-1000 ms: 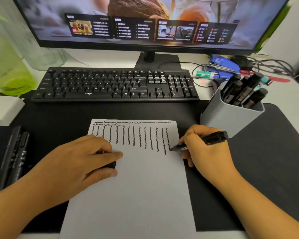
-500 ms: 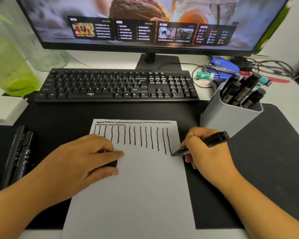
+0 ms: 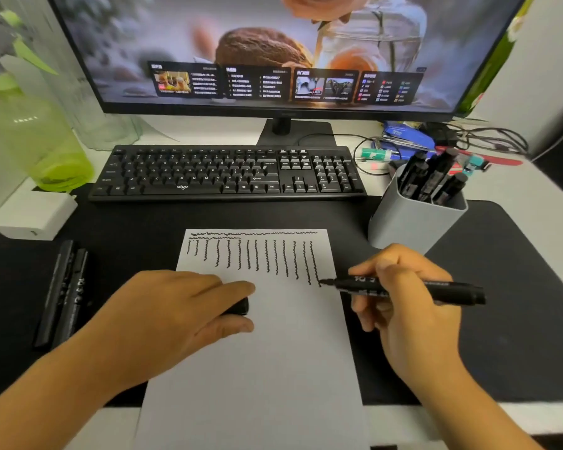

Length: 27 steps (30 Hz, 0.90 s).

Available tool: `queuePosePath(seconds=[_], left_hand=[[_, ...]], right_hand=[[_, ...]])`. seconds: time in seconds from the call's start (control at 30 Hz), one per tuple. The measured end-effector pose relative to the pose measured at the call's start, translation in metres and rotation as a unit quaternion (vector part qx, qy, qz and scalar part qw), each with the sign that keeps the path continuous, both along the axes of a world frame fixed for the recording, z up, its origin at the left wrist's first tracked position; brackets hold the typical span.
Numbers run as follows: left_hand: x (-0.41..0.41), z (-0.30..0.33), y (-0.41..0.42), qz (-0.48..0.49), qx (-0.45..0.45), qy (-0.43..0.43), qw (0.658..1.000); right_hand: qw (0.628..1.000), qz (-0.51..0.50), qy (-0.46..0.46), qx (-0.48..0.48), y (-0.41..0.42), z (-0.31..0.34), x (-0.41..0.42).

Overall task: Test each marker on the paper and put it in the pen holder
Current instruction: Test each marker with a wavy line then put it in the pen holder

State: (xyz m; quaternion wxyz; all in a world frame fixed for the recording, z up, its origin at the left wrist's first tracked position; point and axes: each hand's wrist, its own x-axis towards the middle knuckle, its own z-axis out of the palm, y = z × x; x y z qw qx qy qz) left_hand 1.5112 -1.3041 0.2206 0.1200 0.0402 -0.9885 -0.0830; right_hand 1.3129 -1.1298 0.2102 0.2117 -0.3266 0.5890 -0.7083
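On the black-matted worktop (image 3: 517,319), the white sheet of paper (image 3: 273,368) is pinned by the left hand (image 3: 176,316), closed around a black cap, while the uncapped black marker (image 3: 403,289) is pinched in the right hand (image 3: 410,306) at the paper's right edge, where the mat could be inked by any overshoot, and the grey pen holder (image 3: 410,222) nearby could be knocked.

Single view on my end, head cam only, no second view to overlap. Wide-angle, worn on head, looks forward and steeply down over counter (image 3: 533,203). Close range: forearms enter from bottom edge, both hands mid-frame, left hand (image 3: 176,313), right hand (image 3: 400,293). Paper (image 3: 267,368) centred, runs off bottom edge. Keyboard (image 3: 228,173) across the middle, monitor (image 3: 273,50) fills top, cropped at upper edge. Straight lines bow near frame borders.
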Motion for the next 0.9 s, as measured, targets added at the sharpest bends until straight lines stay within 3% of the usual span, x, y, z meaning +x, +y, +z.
queuePosePath(seconds=[0.2, 0.43, 0.63, 0.73, 0.9], left_hand=[[-0.002, 0.008, 0.026, 0.036, 0.075, 0.002, 0.997], [0.002, 0.023, 0.040, 0.027, 0.114, 0.017, 0.993], [0.002, 0.030, 0.054, -0.025, 0.095, 0.031, 0.995], [0.000, 0.030, 0.060, -0.005, 0.165, 0.029, 0.986], [-0.003, 0.016, 0.068, -0.010, 0.047, 0.035, 0.998]], right_hand=[[0.997, 0.071, -0.022, -0.009, 0.006, 0.014, 0.042], [0.997, 0.078, 0.007, -0.020, 0.015, 0.029, 0.057], [0.994, 0.108, 0.023, 0.010, 0.019, 0.030, 0.060], [0.994, 0.110, 0.015, 0.020, 0.020, 0.029, 0.061], [0.995, 0.037, -0.080, 0.037, 0.019, 0.022, 0.074]])
